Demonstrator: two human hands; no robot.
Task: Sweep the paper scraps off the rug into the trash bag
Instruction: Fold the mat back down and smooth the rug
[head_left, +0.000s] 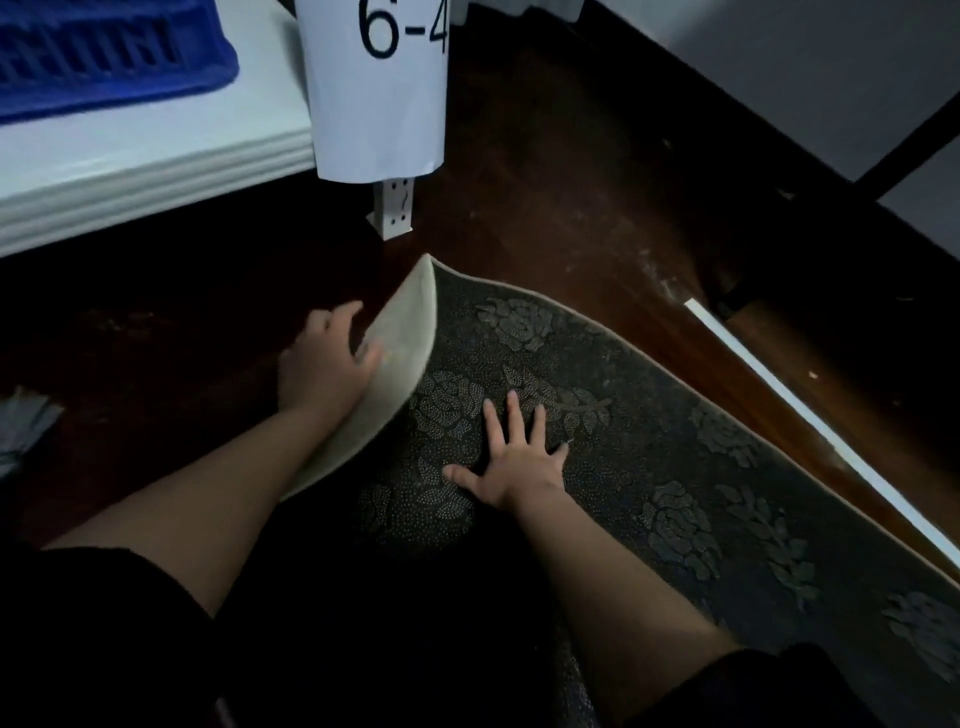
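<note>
A dark rug (675, 467) with a raised flower pattern lies across the brown floor. Its left edge is folded up, so the pale underside (400, 353) shows. My left hand (324, 364) holds that lifted edge from the outside, fingers curled against the pale backing. My right hand (514, 452) lies flat on the dark patterned surface with its fingers spread. I see no paper scraps on the visible part of the rug. No trash bag is clearly in view.
A white table edge (156, 150) with a blue crate (104, 57) is at the upper left. A white sheet marked "6-4" (379, 88) hangs over a white post (393, 208). A white strip (810, 415) lies on the floor at right. Something grey (21, 431) sits at far left.
</note>
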